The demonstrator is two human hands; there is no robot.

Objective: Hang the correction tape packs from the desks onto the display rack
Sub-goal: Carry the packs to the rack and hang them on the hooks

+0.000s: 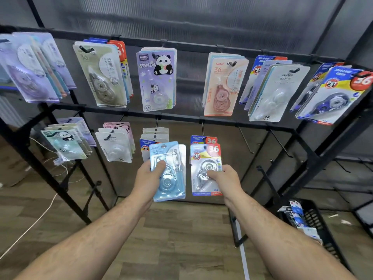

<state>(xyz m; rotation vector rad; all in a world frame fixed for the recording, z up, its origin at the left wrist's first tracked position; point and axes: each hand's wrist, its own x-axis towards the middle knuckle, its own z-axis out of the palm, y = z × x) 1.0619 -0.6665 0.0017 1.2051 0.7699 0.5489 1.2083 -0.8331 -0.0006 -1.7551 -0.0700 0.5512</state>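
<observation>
The display rack (pixel 181 118) is already largely stocked. Below its lower bar, the left hand (pixel 148 179) grips blue packs (pixel 169 174) (several, stacked) and the right hand (pixel 224 178) a red-topped pack (pixel 205 168), all unhung.

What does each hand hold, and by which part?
The left hand grips the light blue pack at its left edge, thumb on the blister. The right hand grips the red-topped pack at its right edge, thumb on the blister.

Stationery shop, as far as I can see. A black metal display rack (pixel 181 117) carries carded correction tape packs (pixel 156 77) in rows on peg hooks (pixel 245 141). A black basket (pixel 314 217) of more packs sits on the plank floor (pixel 181 239).
</observation>
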